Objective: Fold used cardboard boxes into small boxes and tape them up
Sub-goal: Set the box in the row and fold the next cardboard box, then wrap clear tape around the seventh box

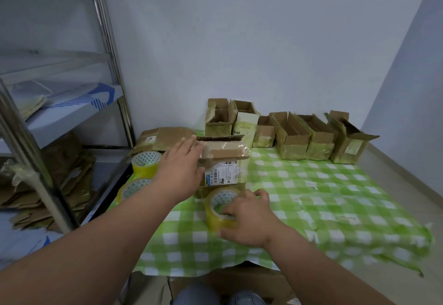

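Observation:
A taped cardboard box (224, 161) with a white shipping label stands in the middle of the green checked tablecloth (311, 197). My left hand (182, 165) lies against its left side, fingers stretched out over its top edge. In front of the box a yellowish tape roll (219, 209) rests flat on the cloth. My right hand (247, 216) grips this roll, fingers curled into its core and thumb on its outer side.
Two more tape rolls (146, 163) (133, 188) sit at the table's left edge. Flat cardboard (165, 140) lies behind them. A row of several open small boxes (292, 134) lines the back wall. A metal shelf rack (48, 161) with flattened cardboard stands on the left.

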Demonstrator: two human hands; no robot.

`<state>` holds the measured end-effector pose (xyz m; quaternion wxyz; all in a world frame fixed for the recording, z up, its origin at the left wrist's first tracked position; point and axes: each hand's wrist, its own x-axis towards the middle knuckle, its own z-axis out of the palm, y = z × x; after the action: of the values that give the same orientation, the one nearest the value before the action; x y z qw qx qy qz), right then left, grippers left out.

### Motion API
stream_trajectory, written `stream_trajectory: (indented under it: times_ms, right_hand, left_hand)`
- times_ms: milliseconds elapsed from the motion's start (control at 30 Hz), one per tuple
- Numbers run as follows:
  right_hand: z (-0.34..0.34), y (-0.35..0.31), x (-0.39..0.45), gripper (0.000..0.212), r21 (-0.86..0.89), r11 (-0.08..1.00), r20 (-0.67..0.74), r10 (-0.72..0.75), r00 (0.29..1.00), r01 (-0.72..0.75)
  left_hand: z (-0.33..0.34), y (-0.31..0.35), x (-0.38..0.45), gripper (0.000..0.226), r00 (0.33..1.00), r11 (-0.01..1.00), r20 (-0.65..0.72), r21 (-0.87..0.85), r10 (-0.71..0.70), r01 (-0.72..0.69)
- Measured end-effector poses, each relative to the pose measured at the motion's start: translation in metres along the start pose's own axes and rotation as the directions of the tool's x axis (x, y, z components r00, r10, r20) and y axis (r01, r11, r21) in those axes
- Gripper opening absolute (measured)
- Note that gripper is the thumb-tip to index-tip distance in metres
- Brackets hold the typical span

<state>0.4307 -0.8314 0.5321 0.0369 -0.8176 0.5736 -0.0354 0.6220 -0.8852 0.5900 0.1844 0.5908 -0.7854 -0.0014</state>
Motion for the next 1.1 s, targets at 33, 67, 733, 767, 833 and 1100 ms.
stream_trajectory:
  times_ms: [33,67,733,767,833,1100]
  right_hand:
    - [0.0,-0.002,-0.002,0.045,-0.003,1.0,0.023,0.001,1.0,-0.001]
    - [0.001,-0.004,-0.004,0.04,0.01,1.0,0.04,0.01,0.999,-0.01]
    - [-0.047,-0.001,-0.021,0.04,0.744,0.666,-0.036,0.121,0.992,-0.054]
    - [-0.049,-0.001,-0.021,0.04,0.75,0.659,-0.039,0.122,0.992,-0.051]
    - [-0.052,-0.001,-0.021,0.041,0.753,0.656,-0.041,0.127,0.991,-0.053]
    - [-0.085,0.001,-0.015,0.016,0.802,0.595,-0.127,0.086,0.988,0.052]
  left_hand:
    - [0.0,-0.001,-0.003,0.064,1.0,1.0,-0.001,-0.007,0.002,-0.002]
    - [-0.001,-0.002,-0.008,0.062,1.0,1.0,-0.008,-0.022,-0.003,0.003]
    - [-0.012,0.013,-0.034,0.02,0.892,0.41,0.407,-0.792,-0.196,0.452]
    - [-0.013,0.013,-0.033,0.016,0.897,0.43,0.392,-0.788,-0.203,0.441]
    - [-0.016,0.014,-0.033,0.012,0.91,0.456,0.351,-0.787,-0.222,0.415]
    - [-0.043,0.019,-0.016,0.014,0.936,0.5,0.215,-0.799,-0.28,0.333]
